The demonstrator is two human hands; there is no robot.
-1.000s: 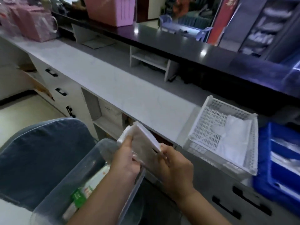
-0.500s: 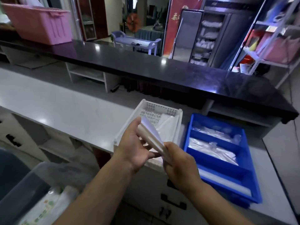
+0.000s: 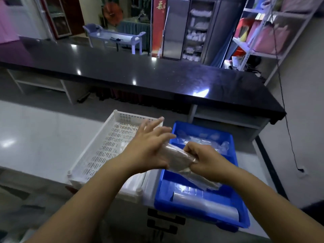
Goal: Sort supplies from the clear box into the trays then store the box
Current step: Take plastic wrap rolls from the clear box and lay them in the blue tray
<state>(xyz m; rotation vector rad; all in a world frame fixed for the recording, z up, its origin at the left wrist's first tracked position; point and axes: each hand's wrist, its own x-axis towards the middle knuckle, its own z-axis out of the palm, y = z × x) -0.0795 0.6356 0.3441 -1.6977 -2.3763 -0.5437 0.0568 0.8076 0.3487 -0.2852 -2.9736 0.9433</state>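
A flat stack of clear plastic packets [image 3: 177, 159] hangs over the left edge of the blue tray [image 3: 235, 174]. My right hand [image 3: 206, 159] grips its right end with curled fingers. My left hand [image 3: 150, 146] lies against the stack's left side, fingers straight and spread, its thumb under the stack. Left of the blue tray stands the white perforated tray [image 3: 107, 146], with a white bag partly hidden under my left arm. The blue tray has dividers and holds clear packets. The clear box is out of view.
Both trays sit on a pale grey counter [image 3: 40, 137] with drawer handles [image 3: 164, 221] below its front edge. A raised black countertop [image 3: 140, 72] runs behind it. A wall with a hanging cable [image 3: 287, 130] is to the right.
The view has swung right, away from the clear box. Both hands have carried the packet stack from over the white tray to over the blue tray. My left fingers have straightened.
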